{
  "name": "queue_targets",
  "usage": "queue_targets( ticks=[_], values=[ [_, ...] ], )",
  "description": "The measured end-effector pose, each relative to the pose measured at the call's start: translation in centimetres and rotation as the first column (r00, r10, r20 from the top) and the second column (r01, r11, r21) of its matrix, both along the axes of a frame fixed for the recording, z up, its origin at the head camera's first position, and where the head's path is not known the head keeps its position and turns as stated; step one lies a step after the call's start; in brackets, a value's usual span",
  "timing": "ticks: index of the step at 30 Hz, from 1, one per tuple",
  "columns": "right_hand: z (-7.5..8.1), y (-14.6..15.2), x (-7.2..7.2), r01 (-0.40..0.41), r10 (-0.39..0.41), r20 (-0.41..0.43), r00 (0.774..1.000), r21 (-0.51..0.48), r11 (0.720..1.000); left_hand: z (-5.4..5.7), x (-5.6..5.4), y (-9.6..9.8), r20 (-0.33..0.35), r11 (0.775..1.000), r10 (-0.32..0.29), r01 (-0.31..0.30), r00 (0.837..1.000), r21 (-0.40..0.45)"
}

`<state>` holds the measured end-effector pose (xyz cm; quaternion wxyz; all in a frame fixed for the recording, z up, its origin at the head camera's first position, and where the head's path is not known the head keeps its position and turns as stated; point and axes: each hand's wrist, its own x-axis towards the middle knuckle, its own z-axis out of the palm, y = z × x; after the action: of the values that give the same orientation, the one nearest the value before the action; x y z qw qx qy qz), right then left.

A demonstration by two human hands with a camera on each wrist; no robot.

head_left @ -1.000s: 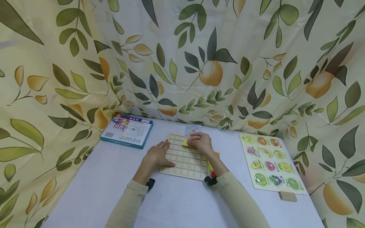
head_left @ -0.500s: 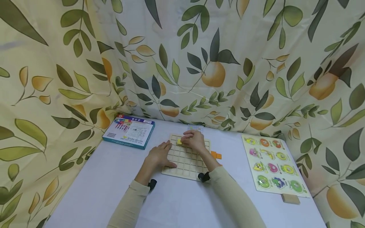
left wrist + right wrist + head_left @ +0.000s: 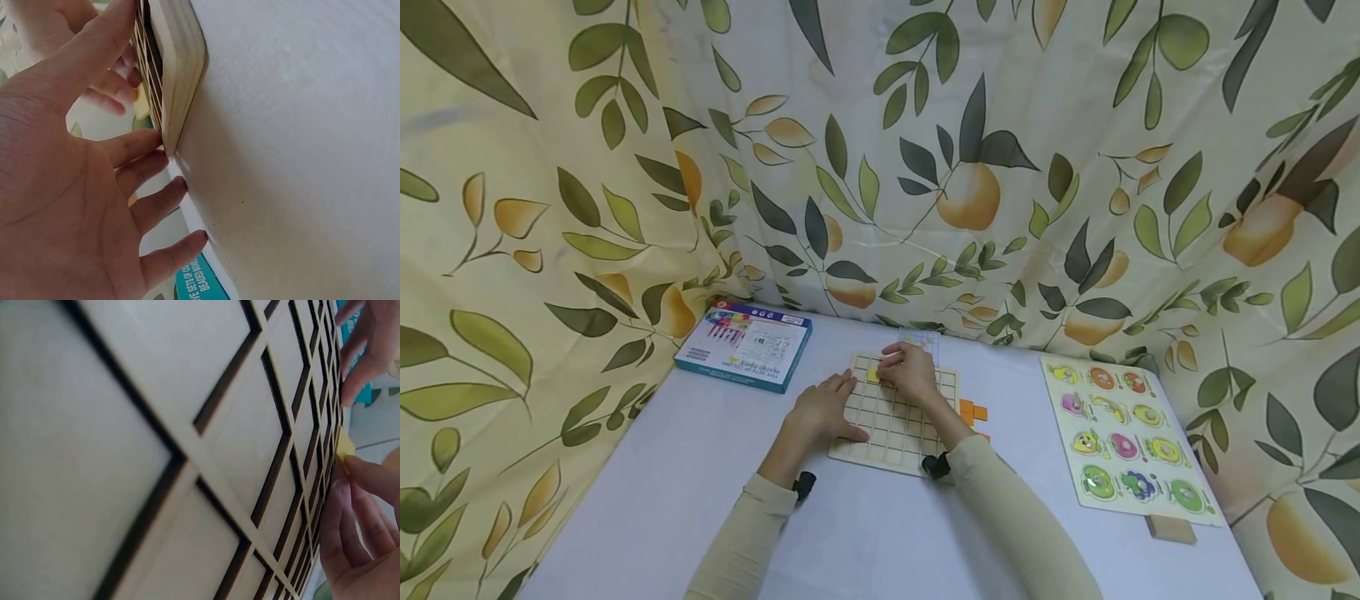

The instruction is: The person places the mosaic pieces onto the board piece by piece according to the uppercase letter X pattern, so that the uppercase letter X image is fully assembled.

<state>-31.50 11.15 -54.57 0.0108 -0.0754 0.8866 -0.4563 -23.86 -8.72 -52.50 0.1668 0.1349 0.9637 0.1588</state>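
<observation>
A wooden grid board (image 3: 880, 432) with square cells lies flat on the table in the head view. At its left edge rests my left hand (image 3: 822, 408), thumb and fingers spread apart; the left wrist view shows fingertips (image 3: 164, 140) right at the board's corner and table. My right hand (image 3: 912, 373) is over the far part of the grid and pinches a small yellow tile (image 3: 873, 375). In the right wrist view the thumb and fingers meet at the yellow tile (image 3: 344, 447), which sits low at the grid surface.
Orange tiles (image 3: 976, 412) lie beside the board's right edge, partly behind the right forearm. A patterned card (image 3: 927, 340) lies behind the board. A boxed set (image 3: 745, 346) is at back left. A fruit puzzle board (image 3: 1123, 437) and a wooden block (image 3: 1171, 529) are at right.
My right hand has moved left across the far rows with the yellow tile, then stayed nearly still. My left hand keeps its place on the board's edge. The head view has shifted slightly.
</observation>
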Motion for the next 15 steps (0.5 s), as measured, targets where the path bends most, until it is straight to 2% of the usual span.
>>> queue_targets(
  ticks=[8, 15],
  values=[
    [0.0, 0.3, 0.3, -0.028, 0.03, -0.035, 0.999, 0.05, 0.998, 0.0, 0.0, 0.2, -0.004, 1.0, -0.011, 0.011, 1.0, -0.002],
    [1.1, 1.2, 1.3, -0.015, 0.015, -0.045, 0.999, 0.012, 1.0, 0.4, 0.2, 0.1, 0.015, 1.0, 0.013, -0.013, 1.0, 0.018]
  ],
)
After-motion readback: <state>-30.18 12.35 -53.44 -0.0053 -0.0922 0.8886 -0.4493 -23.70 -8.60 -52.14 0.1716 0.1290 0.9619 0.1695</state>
